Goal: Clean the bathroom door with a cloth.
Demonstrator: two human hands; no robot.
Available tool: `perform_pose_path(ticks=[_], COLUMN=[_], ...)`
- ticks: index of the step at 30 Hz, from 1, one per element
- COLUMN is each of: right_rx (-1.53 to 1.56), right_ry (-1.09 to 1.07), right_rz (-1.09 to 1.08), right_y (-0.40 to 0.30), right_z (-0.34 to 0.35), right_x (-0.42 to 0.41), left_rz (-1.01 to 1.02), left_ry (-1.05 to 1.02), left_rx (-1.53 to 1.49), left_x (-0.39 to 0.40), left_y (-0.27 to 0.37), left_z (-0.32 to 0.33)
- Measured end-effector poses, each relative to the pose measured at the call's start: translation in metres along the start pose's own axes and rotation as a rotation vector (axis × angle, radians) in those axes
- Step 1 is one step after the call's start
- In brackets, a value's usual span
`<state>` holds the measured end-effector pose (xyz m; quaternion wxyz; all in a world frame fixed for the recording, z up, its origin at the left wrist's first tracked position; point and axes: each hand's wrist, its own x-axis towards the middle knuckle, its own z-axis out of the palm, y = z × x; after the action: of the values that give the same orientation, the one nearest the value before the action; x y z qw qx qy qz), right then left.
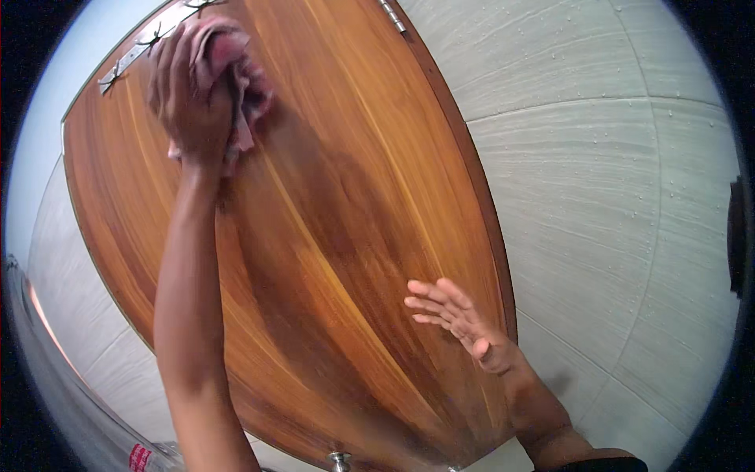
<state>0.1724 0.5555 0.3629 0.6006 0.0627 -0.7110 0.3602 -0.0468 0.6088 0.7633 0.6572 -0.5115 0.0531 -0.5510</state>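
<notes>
My left hand (191,112) reaches up and presses a crumpled pink cloth (256,88) against a wood-grain door (354,224). Its fingers lie over the cloth, just below a metal hook rail (127,61) at the door's upper part. Lower down on the right, my right hand (463,324) is held up before the door with fingers spread and nothing in it. Whether this hand touches the door surface cannot be told.
Grey tiled wall (566,194) with water drops runs along the door's right side. A metal hinge (392,16) sits on the dark door frame (492,236). At the bottom there is a shiny metal fitting (338,460). A red label (140,457) shows at lower left.
</notes>
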Motion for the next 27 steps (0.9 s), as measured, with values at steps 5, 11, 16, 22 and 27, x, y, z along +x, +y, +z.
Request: perform_pose_path(ticks=[5, 11, 16, 22, 27], right_rx=[-0.163, -0.256, -0.314, -0.322, -0.268], right_ry=[-0.136, -0.102, -0.110, -0.128, -0.169], right_rz=[-0.030, 0.028, 0.050, 0.151, 0.201], right_y=[0.009, 0.001, 0.002, 0.005, 0.018], right_z=[-0.031, -0.050, -0.063, -0.060, -0.057], right_x=[-0.016, -0.021, -0.021, -0.040, -0.035], left_rz=[0.199, 0.336, 0.299, 0.072, -0.126], left_ry=[-0.556, -0.959, -0.839, -0.731, -1.009], left_rx=[-0.016, -0.412, -0.464, -0.040, 0.285], left_x=[-0.021, -0.055, -0.047, 0.011, 0.053], left_y=[0.080, 0.180, 0.140, 0.084, 0.104], left_z=[0.055, 0.028, 0.047, 0.077, 0.080])
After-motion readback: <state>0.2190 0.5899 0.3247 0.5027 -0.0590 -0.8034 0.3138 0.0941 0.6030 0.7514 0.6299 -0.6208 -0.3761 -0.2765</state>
